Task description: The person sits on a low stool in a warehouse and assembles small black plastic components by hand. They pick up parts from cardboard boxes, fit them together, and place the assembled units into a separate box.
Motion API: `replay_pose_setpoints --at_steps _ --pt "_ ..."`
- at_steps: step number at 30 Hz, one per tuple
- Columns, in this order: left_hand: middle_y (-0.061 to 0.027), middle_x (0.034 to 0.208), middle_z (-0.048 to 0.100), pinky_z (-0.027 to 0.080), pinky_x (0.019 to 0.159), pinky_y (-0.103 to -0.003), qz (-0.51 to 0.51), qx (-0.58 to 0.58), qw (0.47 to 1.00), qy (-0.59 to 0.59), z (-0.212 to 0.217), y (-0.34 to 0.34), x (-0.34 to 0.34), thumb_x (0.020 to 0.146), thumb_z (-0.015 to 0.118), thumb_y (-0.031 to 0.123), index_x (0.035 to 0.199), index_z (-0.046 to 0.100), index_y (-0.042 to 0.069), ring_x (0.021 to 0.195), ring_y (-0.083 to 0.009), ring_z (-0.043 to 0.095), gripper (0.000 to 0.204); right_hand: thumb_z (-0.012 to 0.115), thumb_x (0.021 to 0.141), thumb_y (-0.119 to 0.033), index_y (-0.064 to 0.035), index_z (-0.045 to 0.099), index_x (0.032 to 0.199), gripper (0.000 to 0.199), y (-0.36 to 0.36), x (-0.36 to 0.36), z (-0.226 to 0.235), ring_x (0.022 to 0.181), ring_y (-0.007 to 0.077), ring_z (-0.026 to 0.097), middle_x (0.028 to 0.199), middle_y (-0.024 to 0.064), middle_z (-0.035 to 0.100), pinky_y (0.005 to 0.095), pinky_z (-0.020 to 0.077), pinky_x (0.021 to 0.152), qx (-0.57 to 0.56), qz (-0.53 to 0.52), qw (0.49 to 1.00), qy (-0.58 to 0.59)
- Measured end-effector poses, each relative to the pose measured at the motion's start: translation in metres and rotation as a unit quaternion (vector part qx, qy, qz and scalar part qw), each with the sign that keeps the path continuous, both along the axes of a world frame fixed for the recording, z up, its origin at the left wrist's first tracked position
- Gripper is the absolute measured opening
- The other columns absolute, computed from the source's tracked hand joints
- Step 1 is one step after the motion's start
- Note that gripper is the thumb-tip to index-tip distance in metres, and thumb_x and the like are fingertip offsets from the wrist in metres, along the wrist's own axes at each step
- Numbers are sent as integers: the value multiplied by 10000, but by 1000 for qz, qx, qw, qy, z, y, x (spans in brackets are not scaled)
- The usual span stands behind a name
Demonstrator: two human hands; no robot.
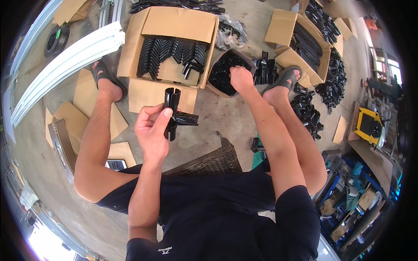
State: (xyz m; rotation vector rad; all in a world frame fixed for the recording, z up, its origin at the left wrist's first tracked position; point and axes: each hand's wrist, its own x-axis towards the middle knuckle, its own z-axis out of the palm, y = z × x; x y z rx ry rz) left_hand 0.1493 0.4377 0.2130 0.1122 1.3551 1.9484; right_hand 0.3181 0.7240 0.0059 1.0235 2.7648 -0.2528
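My left hand (151, 130) grips a black T-shaped pipe fitting (187, 118), thumb pressed on its front. The long part stands upright with a slotted top end, and the short branch points right. My right hand (242, 79) reaches into a small open box of small black parts (224, 75). Its fingers are curled down at the parts, and their tips are hidden. Left of that box, a large open cardboard box (179, 21) holds rows of black fittings (150, 56) stacked in a zigzag over cardboard. More black fittings (264, 69) lie just right of my right hand.
Another carton (281, 27) of fittings stands at the upper right, with loose piles (307, 108) beside my right foot. White curved profiles (69, 58) and flat cardboard (93, 100) lie at left. Below my hands is a woven seat edge (217, 158). Shelving (348, 195) stands at lower right.
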Motion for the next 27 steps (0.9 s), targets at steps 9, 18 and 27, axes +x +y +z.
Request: replay_pose_setpoints --at_steps 9,18,27 --pt "-177 1034 746 599 843 -349 13 -3 1000 -24 -4 -4 0 948 711 1 1032 621 2 898 -222 736 123 567 894 -118 -29 729 939 191 -6 -5 -11 965 295 714 1001 142 727 406 610 790 57 27 997 -40" --pt "-188 1038 744 603 847 -354 30 11 998 -45 -3 -4 0 952 713 16 1032 618 8 918 -229 738 124 535 919 -92 -6 691 992 193 -8 -13 -13 976 322 714 998 180 724 424 614 795 45 38 998 -38" --pt "-193 1059 738 597 877 -414 36 40 995 -81 -6 -9 -5 985 692 98 1049 632 33 937 -289 733 109 603 834 -8 22 642 1026 199 -5 -20 -13 1014 401 702 1044 234 720 464 585 892 -13 -54 998 -5"
